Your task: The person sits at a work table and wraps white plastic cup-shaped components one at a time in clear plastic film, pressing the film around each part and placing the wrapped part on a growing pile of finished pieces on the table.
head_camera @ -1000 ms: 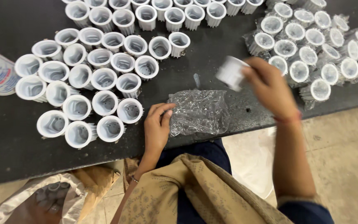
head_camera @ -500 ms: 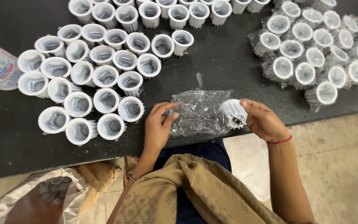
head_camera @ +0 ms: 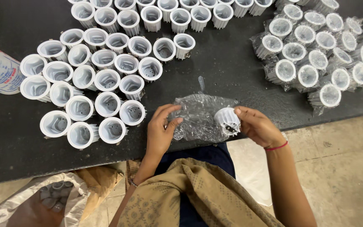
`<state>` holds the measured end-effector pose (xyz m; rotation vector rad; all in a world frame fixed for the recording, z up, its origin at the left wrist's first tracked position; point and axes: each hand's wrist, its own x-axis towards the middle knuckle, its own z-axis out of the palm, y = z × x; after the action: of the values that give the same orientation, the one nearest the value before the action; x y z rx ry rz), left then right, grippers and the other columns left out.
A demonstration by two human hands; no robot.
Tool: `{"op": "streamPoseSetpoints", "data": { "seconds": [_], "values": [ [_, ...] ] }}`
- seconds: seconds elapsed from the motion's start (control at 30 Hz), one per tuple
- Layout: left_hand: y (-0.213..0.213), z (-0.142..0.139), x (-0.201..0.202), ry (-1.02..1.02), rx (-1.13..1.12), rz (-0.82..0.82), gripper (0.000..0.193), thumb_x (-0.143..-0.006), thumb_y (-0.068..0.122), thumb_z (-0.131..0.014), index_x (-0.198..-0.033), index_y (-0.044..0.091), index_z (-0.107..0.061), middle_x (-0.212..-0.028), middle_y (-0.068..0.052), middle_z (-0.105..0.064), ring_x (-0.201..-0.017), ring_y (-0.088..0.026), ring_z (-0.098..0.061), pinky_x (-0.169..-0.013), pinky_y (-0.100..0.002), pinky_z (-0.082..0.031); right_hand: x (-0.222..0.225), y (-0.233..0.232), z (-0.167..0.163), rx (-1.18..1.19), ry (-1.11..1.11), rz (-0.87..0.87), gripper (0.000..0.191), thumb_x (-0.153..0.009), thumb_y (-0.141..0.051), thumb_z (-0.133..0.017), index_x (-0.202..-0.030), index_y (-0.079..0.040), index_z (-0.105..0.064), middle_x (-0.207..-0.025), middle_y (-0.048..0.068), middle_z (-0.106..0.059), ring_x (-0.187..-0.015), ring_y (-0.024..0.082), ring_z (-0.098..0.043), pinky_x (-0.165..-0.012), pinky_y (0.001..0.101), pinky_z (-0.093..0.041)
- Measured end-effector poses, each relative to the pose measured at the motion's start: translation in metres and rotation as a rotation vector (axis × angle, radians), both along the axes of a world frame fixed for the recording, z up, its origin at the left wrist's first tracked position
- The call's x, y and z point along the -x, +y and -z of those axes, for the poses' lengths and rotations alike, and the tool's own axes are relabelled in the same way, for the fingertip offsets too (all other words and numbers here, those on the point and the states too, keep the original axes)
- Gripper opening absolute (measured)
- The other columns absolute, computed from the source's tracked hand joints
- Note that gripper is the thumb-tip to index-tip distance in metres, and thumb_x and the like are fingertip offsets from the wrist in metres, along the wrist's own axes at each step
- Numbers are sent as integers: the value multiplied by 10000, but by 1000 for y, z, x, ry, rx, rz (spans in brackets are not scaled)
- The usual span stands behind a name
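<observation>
Head view: right hand (head_camera: 260, 127) grips a white ribbed housing (head_camera: 227, 121) at the open edge of a clear bag (head_camera: 200, 117), fingers closed round it; left hand (head_camera: 160, 130) pinches the bag's left edge, bag lying flat on the black table (head_camera: 215, 71) near its front edge. Left of the bag sit many bare housings (head_camera: 101, 80), upright and unwrapped; right of it a smaller cluster of bagged housings (head_camera: 316, 63). Judging by that, wrapping is under halfway, this piece not yet inside.

Bare housings (head_camera: 106, 80) lie left, wrapped housings (head_camera: 320, 54) right, on the table (head_camera: 232, 67).
</observation>
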<state>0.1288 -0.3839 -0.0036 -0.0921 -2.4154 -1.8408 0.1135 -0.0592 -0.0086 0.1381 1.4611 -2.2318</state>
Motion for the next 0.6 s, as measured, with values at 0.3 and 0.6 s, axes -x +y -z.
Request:
{"op": "streamPoseSetpoints", "data": {
  "seconds": [0.3, 0.6],
  "values": [
    [-4, 11, 2, -227, -526, 139, 476, -940, 61, -702, -1394, 65, -559, -1253, -66, -664, -717, -7, -558, -500, -174, -392, -20, -28, -21, -485, 235, 220, 241, -1020, -192, -623, -1126, 0, -722, -992, 9, -727, -910, 67, -640, -840, 247, -508],
    [8, 19, -1, -145, -636, 183, 649, -939, 91, -731, -1506, 56, -419, -1259, -86, -658, -821, -30, -605, -634, -165, -471, -18, -39, -7, -390, 125, 63, 273, -959, -142, -679, -1168, 31, -710, -988, 51, -751, -906, 105, -669, -821, 257, -533]
  ]
}}
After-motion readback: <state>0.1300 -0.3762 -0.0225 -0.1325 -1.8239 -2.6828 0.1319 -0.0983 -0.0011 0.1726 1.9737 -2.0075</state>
